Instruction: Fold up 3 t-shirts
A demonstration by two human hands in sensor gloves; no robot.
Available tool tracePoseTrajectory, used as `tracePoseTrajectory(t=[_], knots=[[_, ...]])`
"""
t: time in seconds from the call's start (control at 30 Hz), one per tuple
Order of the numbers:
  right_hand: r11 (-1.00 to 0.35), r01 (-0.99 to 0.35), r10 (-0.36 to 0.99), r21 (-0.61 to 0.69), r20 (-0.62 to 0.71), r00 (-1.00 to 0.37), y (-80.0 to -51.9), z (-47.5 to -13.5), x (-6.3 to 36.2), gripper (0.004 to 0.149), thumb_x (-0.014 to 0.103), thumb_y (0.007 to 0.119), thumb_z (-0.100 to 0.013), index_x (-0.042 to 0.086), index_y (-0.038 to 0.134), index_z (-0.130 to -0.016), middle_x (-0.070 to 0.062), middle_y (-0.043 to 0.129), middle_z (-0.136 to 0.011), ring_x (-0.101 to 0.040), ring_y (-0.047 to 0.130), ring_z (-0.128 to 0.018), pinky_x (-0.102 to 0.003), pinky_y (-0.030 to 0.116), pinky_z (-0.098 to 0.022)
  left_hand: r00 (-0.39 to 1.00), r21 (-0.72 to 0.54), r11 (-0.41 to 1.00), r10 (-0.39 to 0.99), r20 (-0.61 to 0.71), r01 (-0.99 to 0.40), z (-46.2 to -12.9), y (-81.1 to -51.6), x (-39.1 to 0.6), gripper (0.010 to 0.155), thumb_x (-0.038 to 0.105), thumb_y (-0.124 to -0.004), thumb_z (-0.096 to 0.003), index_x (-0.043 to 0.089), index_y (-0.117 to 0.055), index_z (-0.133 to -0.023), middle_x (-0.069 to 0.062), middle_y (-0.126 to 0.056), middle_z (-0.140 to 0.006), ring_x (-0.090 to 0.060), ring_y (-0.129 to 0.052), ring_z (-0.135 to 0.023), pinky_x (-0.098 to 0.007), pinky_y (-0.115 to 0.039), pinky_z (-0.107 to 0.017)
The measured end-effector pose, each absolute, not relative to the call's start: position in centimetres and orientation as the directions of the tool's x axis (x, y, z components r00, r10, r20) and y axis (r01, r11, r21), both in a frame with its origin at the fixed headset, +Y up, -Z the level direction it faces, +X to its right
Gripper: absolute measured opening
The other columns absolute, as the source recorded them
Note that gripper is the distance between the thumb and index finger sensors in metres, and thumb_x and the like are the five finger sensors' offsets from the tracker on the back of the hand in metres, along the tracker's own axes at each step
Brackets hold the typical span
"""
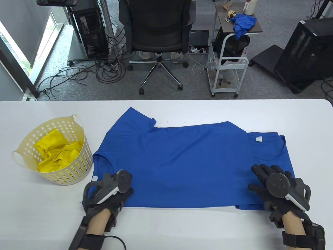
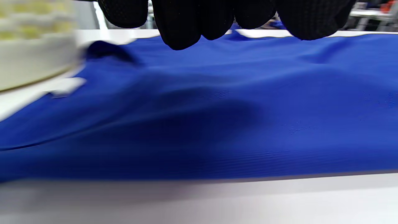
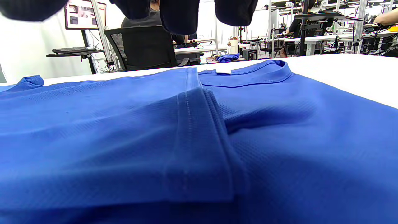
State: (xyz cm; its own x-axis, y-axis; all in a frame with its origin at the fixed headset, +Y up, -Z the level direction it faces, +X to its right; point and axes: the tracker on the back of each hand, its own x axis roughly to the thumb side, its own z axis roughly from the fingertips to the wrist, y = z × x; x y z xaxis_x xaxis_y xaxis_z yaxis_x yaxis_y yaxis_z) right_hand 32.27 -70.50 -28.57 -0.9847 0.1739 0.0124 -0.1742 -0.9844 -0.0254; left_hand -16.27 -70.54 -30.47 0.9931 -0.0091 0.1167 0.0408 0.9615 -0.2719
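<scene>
A blue t-shirt [image 1: 182, 161] lies sideways on the white table [image 1: 39, 224], its collar and white label [image 1: 258, 139] to the right and its far part folded over. My left hand [image 1: 115, 194] sits at the shirt's near-left corner. In the left wrist view its fingertips [image 2: 183, 28] hang just above the blue cloth [image 2: 217, 124] and grip nothing. My right hand [image 1: 261, 179] rests near the near-right corner, fingers spread straight over the shirt. A folded sleeve seam [image 3: 192, 124] and the collar [image 3: 264, 74] show in the right wrist view.
A cream perforated basket [image 1: 78, 169] holding yellow t-shirts [image 1: 56, 151] stands left of the blue shirt, close to my left hand. Beyond the table's far edge are an office chair [image 1: 158, 28] and a white cart [image 1: 226, 65].
</scene>
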Motion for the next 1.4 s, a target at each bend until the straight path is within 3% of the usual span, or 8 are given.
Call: tracePoseTrajectory(t=[0.17, 0.33, 0.4, 0.53, 0.67, 0.73, 1.0, 1.4], knots=[[-0.978, -0.206, 0.206, -0.025, 0.024, -0.978, -70.6, -28.4, 32.7, 0.07, 0.059, 0.073, -0.038, 0.035, 0.054, -0.101, -0.003, 0.059, -0.113, -0.047, 0.052, -0.107, -0.075, 0.036, -0.073, 0.973, -0.312, 0.943, -0.047, 0.226, 0.118, -30.9, -71.8, -6.6, 0.059, 0.058, -0.069, -0.0407, 0.044, -0.059, -0.097, 0.009, -0.061, -0.11, -0.018, -0.069, -0.102, -0.049, -0.061, -0.078], [-0.979, -0.202, 0.201, -0.018, 0.039, -0.979, -70.7, -28.5, 32.2, 0.07, 0.059, 0.073, -0.038, 0.035, 0.055, -0.101, -0.002, 0.06, -0.113, -0.047, 0.052, -0.107, -0.075, 0.036, -0.074, 0.917, -0.379, 0.852, -0.25, 0.312, 0.361, -30.8, -74.8, -2.5, 0.062, 0.059, -0.07, -0.0399, 0.046, -0.055, -0.098, 0.008, -0.053, -0.113, -0.02, -0.061, -0.106, -0.052, -0.056, -0.08], [-0.981, -0.194, 0.193, -0.014, 0.043, -0.98, -70.9, -28.6, 31.9, 0.069, 0.058, 0.073, -0.038, 0.035, 0.055, -0.101, -0.002, 0.06, -0.113, -0.047, 0.052, -0.107, -0.075, 0.035, -0.074, 0.886, -0.366, 0.819, -0.333, 0.323, 0.441, -30.4, -75.1, -2.3, 0.068, 0.06, -0.066, -0.0395, 0.048, -0.037, -0.1, 0.008, -0.039, -0.114, -0.019, -0.051, -0.108, -0.05, -0.053, -0.081], [-0.988, -0.153, 0.153, 0.003, 0.043, -0.987, -71.4, -28.8, 31.3, 0.069, 0.058, 0.073, -0.038, 0.036, 0.056, -0.1, -0.001, 0.061, -0.112, -0.046, 0.053, -0.107, -0.075, 0.035, -0.074, 0.901, -0.296, 0.87, -0.301, 0.313, 0.394, -29.9, -75.2, -2.7, 0.067, 0.059, -0.069, -0.0387, 0.044, -0.044, -0.099, 0.008, -0.045, -0.114, -0.019, -0.056, -0.106, -0.052, -0.055, -0.08], [-0.993, -0.118, 0.119, 0.018, 0.039, -0.992, -71.8, -28.9, 31.1, 0.069, 0.058, 0.073, -0.038, 0.036, 0.056, -0.1, -0.002, 0.061, -0.112, -0.047, 0.053, -0.107, -0.075, 0.035, -0.074, 0.893, -0.213, 0.901, -0.295, 0.341, 0.379, -29.1, -75.4, -2.5, 0.042, 0.055, -0.069, -0.0397, 0.044, -0.067, -0.08, 0.008, -0.055, -0.11, -0.018, -0.064, -0.103, -0.051, -0.059, -0.078], [-0.993, -0.117, 0.118, 0.019, 0.038, -0.992, -71.8, -28.8, 31.1, 0.068, 0.058, 0.073, -0.038, 0.036, 0.056, -0.1, -0.002, 0.061, -0.112, -0.047, 0.053, -0.107, -0.075, 0.036, -0.074, 0.889, -0.199, 0.9, -0.31, 0.338, 0.389, -28.9, -75.2, -2.2, 0.042, 0.053, -0.07, -0.0405, 0.043, -0.069, -0.081, 0.008, -0.057, -0.11, -0.018, -0.066, -0.102, -0.051, -0.06, -0.078], [-0.993, -0.111, 0.112, 0.034, 0.031, -0.993, -71.8, -28.7, 31.1, 0.068, 0.058, 0.073, -0.038, 0.035, 0.056, -0.1, -0.002, 0.061, -0.112, -0.047, 0.054, -0.106, -0.076, 0.035, -0.073, 0.876, -0.342, 0.835, -0.295, 0.381, 0.43, -28.3, -75.1, -2.1, 0.072, 0.062, -0.074, -0.0352, 0.036, -0.056, -0.1, 0.002, -0.048, -0.115, -0.023, -0.061, -0.105, -0.053, -0.057, -0.079], [-0.994, -0.095, 0.096, 0.049, 0.021, -0.995, -72.1, -28.8, 31.0, 0.068, 0.058, 0.073, -0.038, 0.035, 0.056, -0.1, -0.002, 0.062, -0.111, -0.046, 0.054, -0.106, -0.076, 0.035, -0.073, 0.887, -0.181, 0.902, -0.318, 0.334, 0.392, -28.5, -75.3, -1.9, 0.048, 0.056, -0.074, -0.0377, 0.04, -0.072, -0.083, 0.007, -0.064, -0.105, -0.018, -0.075, -0.094, -0.05, -0.063, -0.076]])
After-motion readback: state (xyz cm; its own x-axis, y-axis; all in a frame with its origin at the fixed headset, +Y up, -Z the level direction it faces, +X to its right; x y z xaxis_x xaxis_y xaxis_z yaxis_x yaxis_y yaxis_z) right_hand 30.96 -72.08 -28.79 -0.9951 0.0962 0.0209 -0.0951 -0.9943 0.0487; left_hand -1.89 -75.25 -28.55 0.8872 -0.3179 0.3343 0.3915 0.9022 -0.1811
